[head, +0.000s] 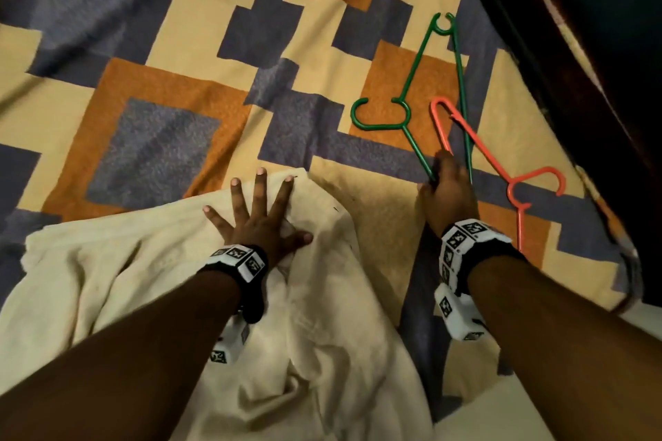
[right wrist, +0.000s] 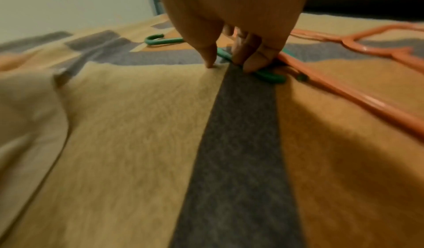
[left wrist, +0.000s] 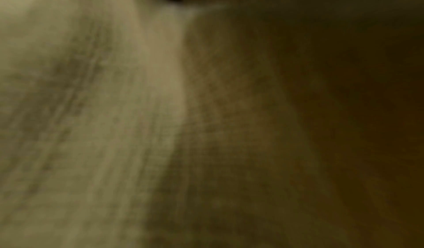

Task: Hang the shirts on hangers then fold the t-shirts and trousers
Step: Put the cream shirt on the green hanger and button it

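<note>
A crumpled cream shirt (head: 125,279) lies on the near side of the bed. My left hand (head: 259,211) presses flat on it with the fingers spread. The left wrist view shows only blurred cream cloth (left wrist: 91,107). To the right lie a green hanger (head: 379,126) and an orange hanger (head: 519,229), partly crossed. My right hand (head: 442,175) is on the green hanger's near corner. In the right wrist view its fingers (right wrist: 254,59) curl over the green hanger (right wrist: 268,77) while the thumb tip touches the blanket. The orange hanger (right wrist: 358,98) lies just right of them.
A patchwork blanket (head: 161,82) of cream, orange and grey-blue blocks covers the bed. A dark wooden bed frame (head: 573,46) runs along the right side. The blanket's near right edge drops to a pale floor (head: 616,326).
</note>
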A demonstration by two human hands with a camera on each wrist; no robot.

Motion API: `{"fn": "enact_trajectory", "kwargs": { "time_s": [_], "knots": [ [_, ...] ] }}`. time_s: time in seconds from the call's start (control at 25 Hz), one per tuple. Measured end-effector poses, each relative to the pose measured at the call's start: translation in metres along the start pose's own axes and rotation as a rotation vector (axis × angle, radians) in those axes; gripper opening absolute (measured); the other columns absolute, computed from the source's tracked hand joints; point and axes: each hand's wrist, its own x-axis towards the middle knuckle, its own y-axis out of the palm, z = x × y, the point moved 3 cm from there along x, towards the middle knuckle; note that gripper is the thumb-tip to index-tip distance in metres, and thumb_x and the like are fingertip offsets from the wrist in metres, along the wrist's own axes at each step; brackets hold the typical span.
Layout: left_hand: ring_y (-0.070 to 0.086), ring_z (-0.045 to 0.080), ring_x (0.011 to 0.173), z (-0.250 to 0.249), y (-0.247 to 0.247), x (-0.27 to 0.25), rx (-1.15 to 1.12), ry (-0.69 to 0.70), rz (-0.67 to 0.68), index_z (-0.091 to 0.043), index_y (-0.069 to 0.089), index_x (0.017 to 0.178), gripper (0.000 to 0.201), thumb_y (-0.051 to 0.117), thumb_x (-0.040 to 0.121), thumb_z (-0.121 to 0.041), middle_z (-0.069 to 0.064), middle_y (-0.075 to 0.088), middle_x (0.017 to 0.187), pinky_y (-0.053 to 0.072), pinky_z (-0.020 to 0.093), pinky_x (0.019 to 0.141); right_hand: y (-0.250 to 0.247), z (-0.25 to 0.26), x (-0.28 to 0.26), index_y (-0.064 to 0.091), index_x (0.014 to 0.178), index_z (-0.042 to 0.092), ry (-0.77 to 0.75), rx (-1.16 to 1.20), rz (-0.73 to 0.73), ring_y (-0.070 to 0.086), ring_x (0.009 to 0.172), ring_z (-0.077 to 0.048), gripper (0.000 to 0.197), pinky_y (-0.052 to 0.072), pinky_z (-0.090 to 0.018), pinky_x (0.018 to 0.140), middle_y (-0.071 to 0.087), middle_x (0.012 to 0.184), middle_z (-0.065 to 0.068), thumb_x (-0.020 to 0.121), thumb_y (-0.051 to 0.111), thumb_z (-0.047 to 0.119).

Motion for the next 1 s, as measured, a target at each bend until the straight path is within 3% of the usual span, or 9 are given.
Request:
{"fn": "enact_trajectory", "kwargs": {
  "time_s": [0.12,0.28,0.4,0.48,0.56,0.68,0.8,0.92,1.0],
  "knots": [
    [-0.038,0.030,0.135,0.001,-0.003,-0.004,0.019,-0.001,0.014,-0.058,-0.041,0.121,0.101,0.040,0.067,-0.086,-0.012,-0.044,0.145,-0.016,0.073,0.097,-0.004,0.003,-0.001,0.061,0.111,0.005,-0.020,0.068,-0.149,0.053,0.108,-0.040,0.024,0.042,-0.043,0.091,0.059,0.113,-0.021,0.089,0.055,0.012],
    [-0.030,0.025,0.140,0.013,-0.021,-0.010,-0.046,0.052,0.033,-0.058,-0.027,0.133,0.089,0.036,0.076,-0.081,-0.014,-0.035,0.150,-0.009,0.071,0.102,-0.022,0.055,-0.035,0.058,0.103,0.005,-0.113,0.390,-0.306,0.058,0.088,-0.028,0.014,0.042,-0.035,0.076,0.063,0.094,-0.009,0.095,0.049,0.010],
    [-0.011,0.019,0.146,0.052,-0.030,-0.034,-0.098,0.052,-0.082,-0.052,-0.012,0.143,0.075,0.029,0.084,-0.073,-0.010,-0.020,0.157,0.007,0.061,0.110,-0.021,0.102,-0.067,0.052,0.100,0.018,-0.138,0.626,-0.228,0.054,0.066,-0.006,0.012,0.044,-0.027,0.065,0.056,0.078,0.011,0.099,0.043,0.010],
    [-0.003,0.020,0.146,0.103,-0.032,-0.055,-0.143,-0.090,-0.197,-0.045,-0.003,0.147,0.071,0.031,0.089,-0.066,-0.008,-0.014,0.158,0.012,0.057,0.110,-0.010,0.133,-0.084,0.051,0.101,0.016,-0.170,0.774,-0.107,0.050,0.058,0.001,0.015,0.044,-0.016,0.060,0.055,0.077,0.008,0.101,0.039,0.007],
    [0.000,0.023,0.146,0.166,-0.030,-0.077,-0.235,-0.307,-0.297,-0.038,0.007,0.150,0.066,0.036,0.094,-0.055,-0.005,-0.010,0.159,0.012,0.056,0.111,0.009,0.161,-0.098,0.053,0.103,0.015,-0.250,0.757,0.040,0.048,0.055,-0.001,0.018,0.043,-0.014,0.056,0.055,0.078,0.007,0.101,0.037,0.007],
    [0.022,0.032,0.141,0.252,-0.022,-0.101,-0.427,-0.558,-0.391,-0.024,0.027,0.147,0.052,0.042,0.098,-0.033,0.009,0.017,0.157,0.026,0.049,0.108,0.047,0.191,-0.114,0.060,0.108,0.013,-0.417,0.592,0.179,0.050,0.057,-0.003,0.024,0.044,-0.022,0.062,0.056,0.078,0.012,0.099,0.038,0.017],
    [0.053,0.039,0.109,0.293,-0.016,-0.098,-0.621,-0.625,-0.412,-0.012,0.055,0.121,0.032,0.049,0.093,-0.026,0.020,0.058,0.122,0.043,0.041,0.087,0.068,0.196,-0.123,0.064,0.110,0.006,-0.527,0.410,0.244,0.053,0.072,-0.002,0.033,0.043,-0.023,0.075,0.059,0.082,0.008,0.094,0.039,0.022],
    [0.058,0.038,0.102,0.300,-0.019,-0.093,-0.643,-0.582,-0.310,-0.014,0.063,0.099,0.024,0.056,0.088,-0.034,0.019,0.064,0.109,0.047,0.046,0.087,0.063,0.191,-0.124,0.065,0.114,0.003,-0.547,0.245,0.283,0.059,0.092,-0.026,0.030,0.040,-0.025,0.084,0.064,0.093,-0.004,0.096,0.045,0.016],
    [0.058,0.034,0.104,0.300,-0.030,-0.101,-0.756,-0.562,-0.405,-0.012,0.067,0.106,0.022,0.062,0.089,-0.025,0.013,0.066,0.110,0.044,0.040,0.089,0.051,0.180,-0.118,0.065,0.114,0.002,-0.532,0.153,0.268,0.061,0.098,-0.031,0.038,0.041,-0.029,0.088,0.067,0.101,-0.013,0.092,0.042,0.022]
  ]
}}
